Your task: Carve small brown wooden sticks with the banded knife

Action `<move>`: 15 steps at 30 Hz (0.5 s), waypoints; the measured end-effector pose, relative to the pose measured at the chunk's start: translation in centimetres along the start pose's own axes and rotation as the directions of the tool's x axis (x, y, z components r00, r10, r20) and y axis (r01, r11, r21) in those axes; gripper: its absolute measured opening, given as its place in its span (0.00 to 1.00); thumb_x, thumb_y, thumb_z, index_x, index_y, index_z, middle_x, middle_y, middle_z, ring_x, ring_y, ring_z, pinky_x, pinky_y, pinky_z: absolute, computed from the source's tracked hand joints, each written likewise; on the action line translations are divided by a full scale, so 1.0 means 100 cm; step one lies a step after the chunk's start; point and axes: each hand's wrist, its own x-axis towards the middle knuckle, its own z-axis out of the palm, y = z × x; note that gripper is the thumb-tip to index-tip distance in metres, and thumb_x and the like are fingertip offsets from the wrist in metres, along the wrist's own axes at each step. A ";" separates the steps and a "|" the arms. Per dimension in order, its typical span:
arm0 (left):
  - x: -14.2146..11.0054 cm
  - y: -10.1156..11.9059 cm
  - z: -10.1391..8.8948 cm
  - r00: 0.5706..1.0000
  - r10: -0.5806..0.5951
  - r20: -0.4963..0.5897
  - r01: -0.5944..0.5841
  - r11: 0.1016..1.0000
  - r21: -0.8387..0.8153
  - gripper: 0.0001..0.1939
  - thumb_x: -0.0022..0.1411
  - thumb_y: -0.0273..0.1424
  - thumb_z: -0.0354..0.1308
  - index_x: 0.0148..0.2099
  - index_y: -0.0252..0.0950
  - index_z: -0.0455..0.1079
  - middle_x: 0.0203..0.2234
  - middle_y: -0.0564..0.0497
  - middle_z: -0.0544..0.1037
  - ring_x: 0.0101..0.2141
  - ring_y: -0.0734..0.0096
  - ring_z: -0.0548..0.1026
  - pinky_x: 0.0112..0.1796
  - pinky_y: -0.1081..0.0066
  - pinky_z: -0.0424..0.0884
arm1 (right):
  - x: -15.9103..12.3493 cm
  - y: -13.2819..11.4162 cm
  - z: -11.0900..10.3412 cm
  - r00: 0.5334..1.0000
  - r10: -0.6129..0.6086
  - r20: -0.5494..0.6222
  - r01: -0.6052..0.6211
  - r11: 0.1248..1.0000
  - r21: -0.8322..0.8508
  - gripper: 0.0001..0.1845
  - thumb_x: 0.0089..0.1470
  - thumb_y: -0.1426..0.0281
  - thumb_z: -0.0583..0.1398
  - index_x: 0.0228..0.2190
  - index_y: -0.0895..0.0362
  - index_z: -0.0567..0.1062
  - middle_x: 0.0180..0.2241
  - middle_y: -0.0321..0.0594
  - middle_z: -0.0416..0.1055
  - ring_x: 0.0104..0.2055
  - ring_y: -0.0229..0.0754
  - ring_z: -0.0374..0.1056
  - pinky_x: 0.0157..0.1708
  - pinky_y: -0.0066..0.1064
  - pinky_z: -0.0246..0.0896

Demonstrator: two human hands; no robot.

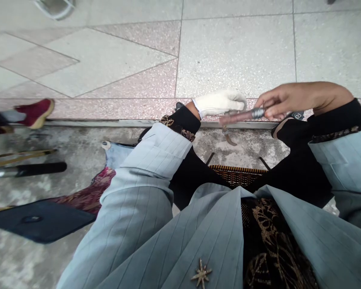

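Observation:
My left hand (pixel 222 102) wears a white knitted glove and reaches forward over the pavement edge. Its fingers are curled, and what they hold is hidden or blurred. Bare and closed, my right hand (pixel 284 100) grips the wire-wrapped end of a pinkish-brown wooden handle (pixel 239 117). The handle points left and passes just below the gloved fingers; I cannot tell whether they touch it. Beneath its left end shows a small curved brown piece (pixel 230 139), whether joined to the handle or lying on the ground is unclear.
Under me stands a woven wicker seat (pixel 239 174). On the left lie a black-handled tool (pixel 39 169), a dark blue flat item (pixel 39 220) and a patterned cloth (pixel 87 192). Another person's red shoe (pixel 37 112) rests at the tiled kerb (pixel 132 123).

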 end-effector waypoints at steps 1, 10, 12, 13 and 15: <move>0.000 -0.001 0.000 1.000 0.019 -0.020 -0.021 0.995 -0.103 0.11 0.70 0.34 0.55 0.41 0.32 0.75 0.27 0.52 0.75 0.27 0.79 0.67 0.31 0.73 0.63 | -0.003 -0.003 -0.001 0.997 -0.030 -0.066 0.038 0.991 0.127 0.13 0.59 0.62 0.65 0.43 0.54 0.78 0.30 0.37 0.73 0.29 0.38 0.64 0.29 0.31 0.58; 0.002 0.015 0.013 0.999 0.027 0.034 -0.015 0.948 -0.319 0.10 0.66 0.32 0.61 0.33 0.31 0.72 0.22 0.53 0.71 0.20 0.83 0.63 0.22 0.76 0.57 | 0.010 -0.012 -0.002 0.659 0.284 -0.696 -0.043 0.939 0.342 0.06 0.58 0.76 0.62 0.38 0.57 0.74 0.26 0.38 0.71 0.24 0.37 0.62 0.26 0.32 0.55; 0.000 0.013 0.012 0.997 0.044 0.060 -0.024 0.952 -0.305 0.09 0.66 0.32 0.61 0.34 0.30 0.73 0.24 0.51 0.73 0.21 0.83 0.64 0.23 0.76 0.57 | 0.015 -0.004 -0.003 0.684 0.288 -0.670 -0.234 0.957 0.173 0.07 0.58 0.72 0.64 0.40 0.56 0.75 0.27 0.40 0.72 0.26 0.39 0.64 0.30 0.34 0.58; 0.000 0.012 0.012 0.997 0.047 0.069 -0.025 0.957 -0.289 0.09 0.65 0.32 0.61 0.35 0.30 0.74 0.26 0.50 0.74 0.21 0.83 0.65 0.24 0.76 0.58 | 0.017 -0.001 -0.003 0.712 0.262 -0.651 -0.284 0.956 0.074 0.08 0.59 0.69 0.64 0.41 0.56 0.75 0.28 0.42 0.73 0.28 0.41 0.65 0.32 0.36 0.59; -0.002 0.010 0.010 0.997 0.040 0.061 -0.024 0.969 -0.245 0.08 0.65 0.31 0.60 0.37 0.31 0.75 0.27 0.50 0.75 0.22 0.82 0.66 0.25 0.76 0.58 | 0.019 0.006 -0.002 0.777 0.219 -0.591 -0.362 0.923 -0.134 0.11 0.59 0.65 0.62 0.43 0.56 0.76 0.32 0.45 0.74 0.33 0.45 0.66 0.36 0.39 0.60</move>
